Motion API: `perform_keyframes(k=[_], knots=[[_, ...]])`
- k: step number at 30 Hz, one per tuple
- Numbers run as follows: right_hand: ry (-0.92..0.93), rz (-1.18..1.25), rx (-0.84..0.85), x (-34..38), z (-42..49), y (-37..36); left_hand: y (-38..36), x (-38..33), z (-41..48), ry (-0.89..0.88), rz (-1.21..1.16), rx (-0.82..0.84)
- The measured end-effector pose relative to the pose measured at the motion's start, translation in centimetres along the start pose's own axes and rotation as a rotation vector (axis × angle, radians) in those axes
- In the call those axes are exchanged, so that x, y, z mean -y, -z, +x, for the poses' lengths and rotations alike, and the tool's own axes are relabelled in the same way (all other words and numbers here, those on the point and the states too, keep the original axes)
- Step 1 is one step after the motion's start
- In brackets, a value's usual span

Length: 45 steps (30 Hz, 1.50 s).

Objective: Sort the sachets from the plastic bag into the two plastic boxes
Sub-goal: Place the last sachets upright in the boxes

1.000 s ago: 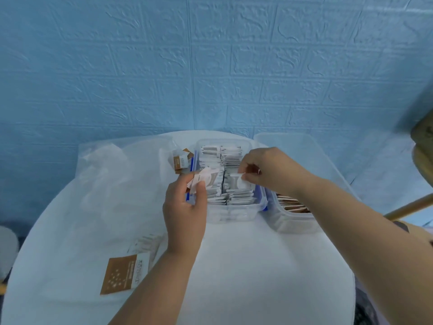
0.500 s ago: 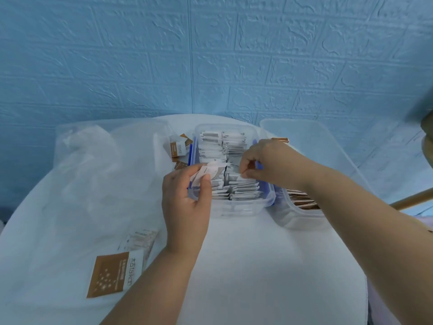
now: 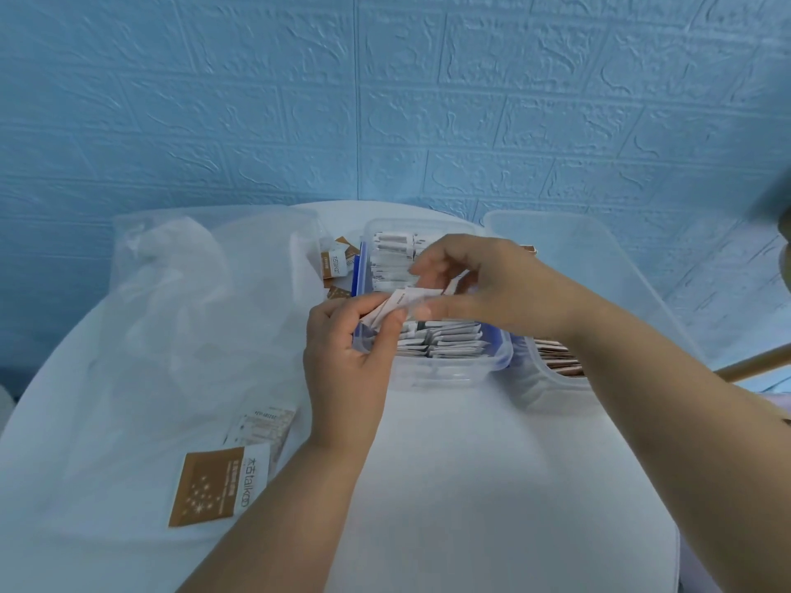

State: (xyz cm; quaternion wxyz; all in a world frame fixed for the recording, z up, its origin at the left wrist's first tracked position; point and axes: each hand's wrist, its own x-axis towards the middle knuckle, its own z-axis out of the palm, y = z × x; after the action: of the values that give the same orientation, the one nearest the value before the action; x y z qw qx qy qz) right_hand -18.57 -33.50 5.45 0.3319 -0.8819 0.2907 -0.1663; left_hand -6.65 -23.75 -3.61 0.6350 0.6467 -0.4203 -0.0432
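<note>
Counter's (image 3: 471, 485) far edge: left hand (image 3: 346, 370) clamps a sachet stack (image 3: 400, 302), long axis toward the right hand (image 3: 496, 288), whose fingers (image 3: 432, 312) pinch its end above the box (image 3: 449, 374).

Clear glossy plastic bag (image 3: 179, 301), translucent plastic boxes (image 3: 445, 370), matt paper sachets (image 3: 205, 485).

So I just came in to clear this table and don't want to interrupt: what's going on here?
A person is sorting sachets. The left hand grips a small bunch of white sachets over the blue-clipped box, which is already well filled with white ones. The right hand pinches the top of that bunch. The second box to its right holds brown sachets. A loose brown sachet and a few others remain in the plastic bag, so the sorting isn't finished.
</note>
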Motion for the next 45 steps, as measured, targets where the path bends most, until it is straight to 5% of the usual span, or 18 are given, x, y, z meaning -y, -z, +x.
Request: perform_keyframes(k=[11, 25, 39, 45], knots=[[-0.030, -0.125, -0.228, -1.4, -1.1, 2.0, 0.3, 0.5, 0.0, 0.055, -0.017, -0.015], [-0.085, -0.568, 0.038, -2.1, 0.0, 0.4, 0.1, 0.7, 0.0, 0.041, -0.008, -0.012], [-0.100, -0.514, 0.091, -2.2, 0.8, 0.0, 0.2, 0.5, 0.1, -0.018, -0.033, 0.006], [-0.049, 0.049, -0.013, -0.5, 0.1, -0.1, 0.2, 0.2, 0.2, -0.038, -0.055, -0.002]])
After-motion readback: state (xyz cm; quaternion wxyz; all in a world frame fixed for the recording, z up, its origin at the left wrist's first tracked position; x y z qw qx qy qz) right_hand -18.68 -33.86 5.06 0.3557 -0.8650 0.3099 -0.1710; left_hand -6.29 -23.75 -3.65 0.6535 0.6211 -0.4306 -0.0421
